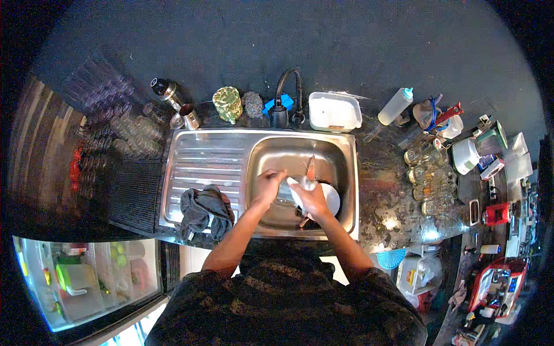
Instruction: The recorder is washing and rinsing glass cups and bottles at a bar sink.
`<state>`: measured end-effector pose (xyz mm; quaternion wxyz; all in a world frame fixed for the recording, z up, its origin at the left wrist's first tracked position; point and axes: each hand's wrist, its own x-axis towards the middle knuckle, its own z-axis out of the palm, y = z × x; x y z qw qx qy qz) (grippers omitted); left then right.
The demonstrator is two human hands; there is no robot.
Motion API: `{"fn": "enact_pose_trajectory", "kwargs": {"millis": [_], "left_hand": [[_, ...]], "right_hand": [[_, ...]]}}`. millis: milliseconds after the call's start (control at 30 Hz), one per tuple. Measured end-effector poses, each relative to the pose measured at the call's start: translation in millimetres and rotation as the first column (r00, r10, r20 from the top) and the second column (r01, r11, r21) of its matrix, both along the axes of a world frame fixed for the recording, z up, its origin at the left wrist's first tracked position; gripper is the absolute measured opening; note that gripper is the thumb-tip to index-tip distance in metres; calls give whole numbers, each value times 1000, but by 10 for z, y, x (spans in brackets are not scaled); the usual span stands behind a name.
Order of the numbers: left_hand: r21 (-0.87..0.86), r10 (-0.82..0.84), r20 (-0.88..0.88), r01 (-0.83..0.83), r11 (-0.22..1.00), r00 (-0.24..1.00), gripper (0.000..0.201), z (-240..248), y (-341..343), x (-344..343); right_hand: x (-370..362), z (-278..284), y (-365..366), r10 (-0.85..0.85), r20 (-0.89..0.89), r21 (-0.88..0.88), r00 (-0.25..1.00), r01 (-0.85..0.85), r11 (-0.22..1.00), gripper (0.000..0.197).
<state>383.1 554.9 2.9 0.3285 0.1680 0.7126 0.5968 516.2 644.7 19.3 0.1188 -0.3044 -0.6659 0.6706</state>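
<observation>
Both my hands are over the sink basin (pixel 271 151). My right hand (pixel 313 199) is closed around a white, smooth-edged piece of dishware (pixel 295 193); its exact kind I cannot make out. To the left of it, my left hand (pixel 269 187) has its fingers curled in beside a clear, glassy shape (pixel 284 200), and what they grip is hidden. A white plate (pixel 332 199) rests in the basin, just right of my right hand. Above that hand, a slim orange-brown utensil (pixel 311 169) leans in the basin.
A dark cloth (pixel 206 211) lies on the ribbed drainboard (pixel 208 160). Behind the sink stand a black faucet (pixel 279 115), a camouflage-patterned container (pixel 227 104) and a white tub (pixel 334 111). Many glasses (pixel 135 134) crowd the left; glass mugs (pixel 430 176) and a squeeze bottle (pixel 396 106) stand right.
</observation>
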Motion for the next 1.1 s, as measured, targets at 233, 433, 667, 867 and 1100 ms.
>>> {"fn": "enact_pose_trajectory", "kwargs": {"millis": [233,433,667,867,1100], "left_hand": [[65,-60,748,16,998,661,40,-28,-54,-122],[105,-108,-303,146,984,947,37,319,-209,230],[34,-113,760,135,990,639,72,411,-269,-49],[226,-532,660,535,814,530,56,125,-354,-160],[573,-694,719,526,629,46,61,-208,-413,-59]], "right_hand": [[35,254,-76,19,-113,593,993,52,803,27],[6,82,178,-151,99,-192,984,168,967,31],[117,196,57,-82,3,337,997,77,939,41],[29,512,283,139,67,-55,988,-135,989,25],[97,495,236,357,-152,-543,922,-380,749,27]]}}
